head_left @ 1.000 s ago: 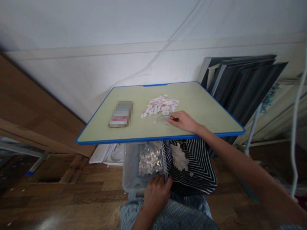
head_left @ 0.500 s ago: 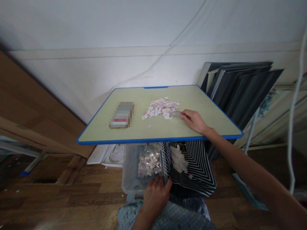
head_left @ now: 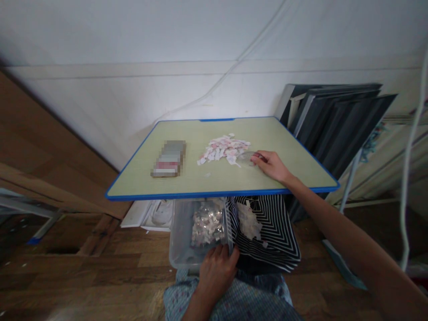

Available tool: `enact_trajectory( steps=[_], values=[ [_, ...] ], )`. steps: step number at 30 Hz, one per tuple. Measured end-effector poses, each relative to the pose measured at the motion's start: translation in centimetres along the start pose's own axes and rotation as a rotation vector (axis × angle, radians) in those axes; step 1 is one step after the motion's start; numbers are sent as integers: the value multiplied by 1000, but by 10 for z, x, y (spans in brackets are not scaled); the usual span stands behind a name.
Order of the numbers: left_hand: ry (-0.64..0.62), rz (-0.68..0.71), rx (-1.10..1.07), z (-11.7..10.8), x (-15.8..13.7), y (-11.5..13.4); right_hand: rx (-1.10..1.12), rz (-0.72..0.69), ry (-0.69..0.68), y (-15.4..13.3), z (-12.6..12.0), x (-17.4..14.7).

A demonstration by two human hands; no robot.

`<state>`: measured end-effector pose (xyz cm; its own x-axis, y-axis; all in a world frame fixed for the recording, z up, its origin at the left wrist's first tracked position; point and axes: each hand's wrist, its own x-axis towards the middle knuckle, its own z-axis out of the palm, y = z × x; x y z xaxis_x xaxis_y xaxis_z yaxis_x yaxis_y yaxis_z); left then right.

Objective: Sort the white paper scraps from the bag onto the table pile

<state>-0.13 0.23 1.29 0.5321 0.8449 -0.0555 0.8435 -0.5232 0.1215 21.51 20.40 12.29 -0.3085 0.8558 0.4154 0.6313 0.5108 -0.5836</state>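
Clear plastic bag (head_left: 246, 158) pinched at its right edge on the bench (head_left: 187, 185), beside the pile of paper slips (head_left: 224, 150).

Right hand (head_left: 272, 166): grip pressed together on the bag's edge, thumb against fingertips; the bag lies flat, touching the near right side of the slips. Judged very light, limp and slick; film this thin will likely fold or slide unless taken at a corner or the mouth, not the middle. The slips look light and loose, easily scattered by a sweep or draught. Left hand (head_left: 217, 272): fingers curled over the near rim of the clear bin (head_left: 180, 249) below the bench, gripping it; the bin holds more slips. Striped cloth (head_left: 274, 232) with a few slips lies just beside the bin. Blurred flat block (head_left: 169, 158) sits well apart, left.
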Motion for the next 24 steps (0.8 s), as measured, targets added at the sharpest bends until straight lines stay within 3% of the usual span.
enact_trajectory(
  steps=[10, 24],
  values=[
    [12, 9, -5, 0, 0, -1, -20, -11, 8, -4, -1, -2],
    [12, 3, -2, 1, 0, -1, 160, 14, -159, -4, -5, -8]
  ],
)
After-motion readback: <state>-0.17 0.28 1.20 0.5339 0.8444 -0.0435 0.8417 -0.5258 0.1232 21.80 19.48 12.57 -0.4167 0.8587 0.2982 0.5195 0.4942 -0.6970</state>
